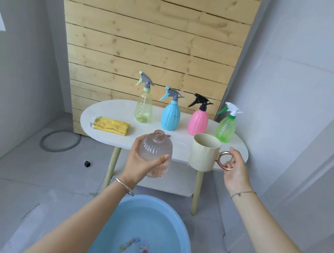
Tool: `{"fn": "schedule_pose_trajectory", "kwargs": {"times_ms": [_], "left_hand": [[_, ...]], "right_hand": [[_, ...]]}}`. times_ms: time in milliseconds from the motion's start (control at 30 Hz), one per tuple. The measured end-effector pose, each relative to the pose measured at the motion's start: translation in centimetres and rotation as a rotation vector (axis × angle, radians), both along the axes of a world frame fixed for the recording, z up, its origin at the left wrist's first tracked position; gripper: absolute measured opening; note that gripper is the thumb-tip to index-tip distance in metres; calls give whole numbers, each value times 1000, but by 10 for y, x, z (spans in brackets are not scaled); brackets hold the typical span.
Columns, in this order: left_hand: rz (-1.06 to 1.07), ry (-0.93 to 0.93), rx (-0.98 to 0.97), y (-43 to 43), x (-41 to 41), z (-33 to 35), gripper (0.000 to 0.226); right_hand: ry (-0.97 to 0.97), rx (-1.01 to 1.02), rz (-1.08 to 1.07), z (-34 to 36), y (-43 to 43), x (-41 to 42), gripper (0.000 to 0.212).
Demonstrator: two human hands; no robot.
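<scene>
As my left hand (138,162) gripped the clear ribbed plastic bottle (156,151) and my right hand (235,172) pinched the cream ring-handled mug (204,153), its wide rim risked overshooting the narrow neck.

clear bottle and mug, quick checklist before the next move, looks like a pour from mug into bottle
1. Bottle mouth uncapped: ok. The clear bottle has a bare neck with no sprayer on it.
2. Bottle grip: ok. The left hand wraps fingers and thumb round its body.
3. Mug grip: ok. The right hand holds the mug by its ring handle.
4. Mug lined up over the bottle mouth: not ok. It is upright, off to the bottle's right.
5. Water in the mug: cannot tell.
6. Blue basin under the bottle for spills: cannot tell. It shows lower in the frame, nearer the person.
</scene>
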State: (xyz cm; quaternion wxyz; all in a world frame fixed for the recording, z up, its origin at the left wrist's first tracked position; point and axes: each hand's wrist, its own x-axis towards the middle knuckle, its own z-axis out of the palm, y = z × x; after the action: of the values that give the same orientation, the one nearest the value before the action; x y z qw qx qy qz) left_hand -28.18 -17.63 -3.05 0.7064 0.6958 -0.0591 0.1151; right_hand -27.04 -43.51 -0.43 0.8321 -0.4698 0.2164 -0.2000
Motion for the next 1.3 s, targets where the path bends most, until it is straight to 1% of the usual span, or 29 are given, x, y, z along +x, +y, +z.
{"fn": "schedule_pose_trajectory", "kwargs": {"times_ms": [67, 133, 200, 333, 533, 667, 767, 867, 1000, 1100, 1133, 1167, 1233, 1300], "left_hand": [[15, 15, -17, -7, 16, 8, 82], [16, 29, -28, -16, 33, 12, 80], [18, 20, -14, -23, 52, 13, 77], [-3, 25, 10, -36, 82, 11, 80], [-10, 29, 19, -51, 115, 6, 92], [-14, 14, 31, -58, 126, 1, 90], [-11, 24, 26, -61, 128, -5, 80], [-21, 25, 32, -62, 126, -10, 81], [-31, 21, 38, -61, 125, -13, 85], [-30, 8, 32, -60, 125, -11, 86], [-29, 6, 32, -58, 125, -10, 86], [-28, 3, 32, -57, 125, -9, 85], [-22, -4, 32, -51, 126, -7, 84], [-12, -8, 28, -40, 128, -6, 82]], "right_hand": [[38, -4, -37, 2, -15, 17, 39], [72, -2, -75, 1, -29, 37, 37], [108, -13, -112, -2, -39, 55, 35], [142, -11, -139, -10, -48, 87, 35], [141, -10, -107, -31, -56, 123, 35], [157, -22, -66, -49, -62, 133, 37], [182, -61, -40, -58, -67, 136, 36], [208, -162, -22, -65, -73, 138, 36], [198, -241, 55, -67, -80, 134, 20], [186, -414, 41, -55, -78, 127, 16], [172, -484, 9, -49, -75, 125, 19], [138, -558, -24, -41, -70, 124, 25], [1, -729, -66, -22, -57, 121, 36], [-128, -878, -27, -3, -35, 122, 37]]}}
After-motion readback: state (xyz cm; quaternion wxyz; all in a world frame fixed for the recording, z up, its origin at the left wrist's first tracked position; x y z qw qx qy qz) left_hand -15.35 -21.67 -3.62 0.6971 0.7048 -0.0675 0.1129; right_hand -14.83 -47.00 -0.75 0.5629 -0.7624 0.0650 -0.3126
